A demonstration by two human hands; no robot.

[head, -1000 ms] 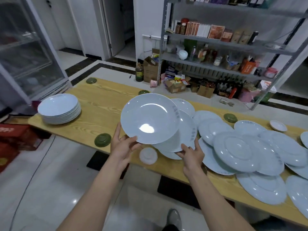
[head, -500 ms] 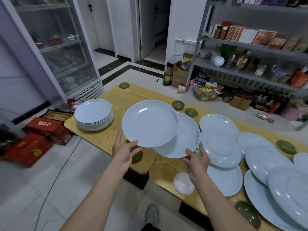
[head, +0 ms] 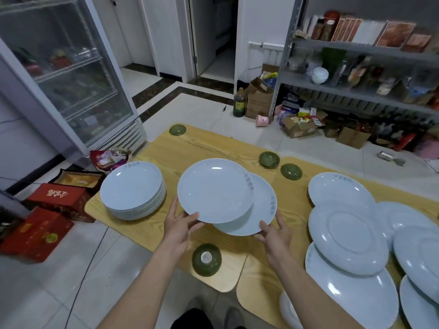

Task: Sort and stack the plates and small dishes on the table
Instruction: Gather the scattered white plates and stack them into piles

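My left hand point(head: 178, 227) grips the near rim of a pale blue plate point(head: 213, 189) held above the wooden table point(head: 190, 148). Partly under it is a second pale blue plate point(head: 260, 211), whose near rim my right hand point(head: 275, 233) holds. A stack of several matching plates point(head: 131, 188) sits at the table's left end, just left of the held plates. More pale blue plates lie overlapping on the right, one face up point(head: 339, 188) and one upside down point(head: 348, 238).
Small green dishes sit upside down on the table: one near the front edge point(head: 206, 258), two behind the held plates point(head: 269, 159) point(head: 291, 171), one at the far corner point(head: 177, 129). Red boxes point(head: 57, 200) lie on the floor left. A glass-door fridge point(head: 59, 74) and a metal shelf point(head: 356, 79) stand beyond.
Both hands have carried the two plates leftward along the table toward the stack, which now lies close beside the left plate. My view has shifted left with them.
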